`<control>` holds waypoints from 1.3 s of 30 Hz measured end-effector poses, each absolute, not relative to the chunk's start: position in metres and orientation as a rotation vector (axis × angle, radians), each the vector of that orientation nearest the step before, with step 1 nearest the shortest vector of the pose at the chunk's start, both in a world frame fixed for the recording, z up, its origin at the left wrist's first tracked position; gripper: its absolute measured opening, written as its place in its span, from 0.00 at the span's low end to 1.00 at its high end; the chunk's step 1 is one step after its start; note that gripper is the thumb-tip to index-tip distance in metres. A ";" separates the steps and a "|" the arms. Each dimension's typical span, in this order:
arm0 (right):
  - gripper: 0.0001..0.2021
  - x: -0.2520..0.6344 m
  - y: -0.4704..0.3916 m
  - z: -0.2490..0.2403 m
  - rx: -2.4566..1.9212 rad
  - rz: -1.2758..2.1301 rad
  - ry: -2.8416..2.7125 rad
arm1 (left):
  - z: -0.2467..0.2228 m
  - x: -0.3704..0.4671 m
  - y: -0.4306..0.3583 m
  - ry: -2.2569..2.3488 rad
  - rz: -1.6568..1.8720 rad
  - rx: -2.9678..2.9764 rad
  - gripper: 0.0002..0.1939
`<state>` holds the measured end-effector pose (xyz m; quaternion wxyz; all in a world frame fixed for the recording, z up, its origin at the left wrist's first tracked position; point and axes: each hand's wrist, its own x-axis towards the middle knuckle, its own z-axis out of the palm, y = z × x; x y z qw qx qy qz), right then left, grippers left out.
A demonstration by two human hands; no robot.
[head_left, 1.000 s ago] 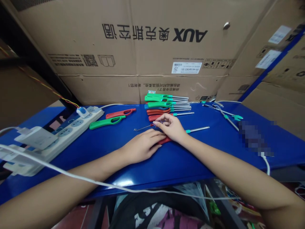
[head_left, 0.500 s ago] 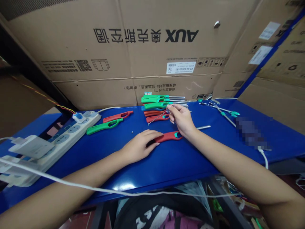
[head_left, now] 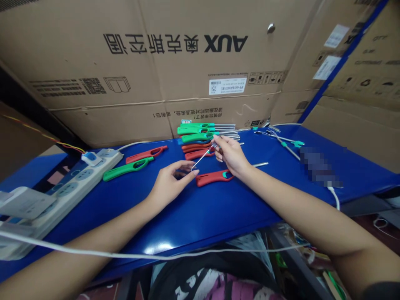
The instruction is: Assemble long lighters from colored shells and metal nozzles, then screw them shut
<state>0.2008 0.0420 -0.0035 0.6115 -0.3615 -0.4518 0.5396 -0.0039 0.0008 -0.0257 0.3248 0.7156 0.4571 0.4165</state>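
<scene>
My right hand (head_left: 229,155) is closed on the handle end of a thin screwdriver (head_left: 201,160), whose metal shaft slopes down to the left. My left hand (head_left: 171,179) is curved around the screwdriver's tip, thumb and fingers apart; whether it touches the tip is too small to tell. A red lighter (head_left: 210,178) with a teal trigger and a metal tube lies on the blue table just right of my left hand and below my right hand. Behind my hands lies a pile of green lighters (head_left: 194,130) and red lighters (head_left: 195,155), tubes pointing right.
At the left, a separate red lighter (head_left: 145,154) and green lighter (head_left: 128,169) lie beside a white power strip (head_left: 67,189). A white cable (head_left: 150,253) crosses in front of me. A blurred-out object (head_left: 318,166) with a cable lies right. Cardboard (head_left: 175,87) stands behind.
My left hand has let go of the red lighter and moved to the screwdriver's tip. The head view has shifted, so the scene sits further left.
</scene>
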 end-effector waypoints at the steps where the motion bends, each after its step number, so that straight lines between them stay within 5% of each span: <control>1: 0.19 0.201 0.042 -0.004 -0.837 1.249 -1.044 | -0.025 -0.004 0.001 1.204 1.094 1.878 0.20; 39: 0.21 0.201 0.047 -0.007 -0.867 1.166 -1.146 | -0.026 -0.009 0.003 1.311 1.041 1.906 0.21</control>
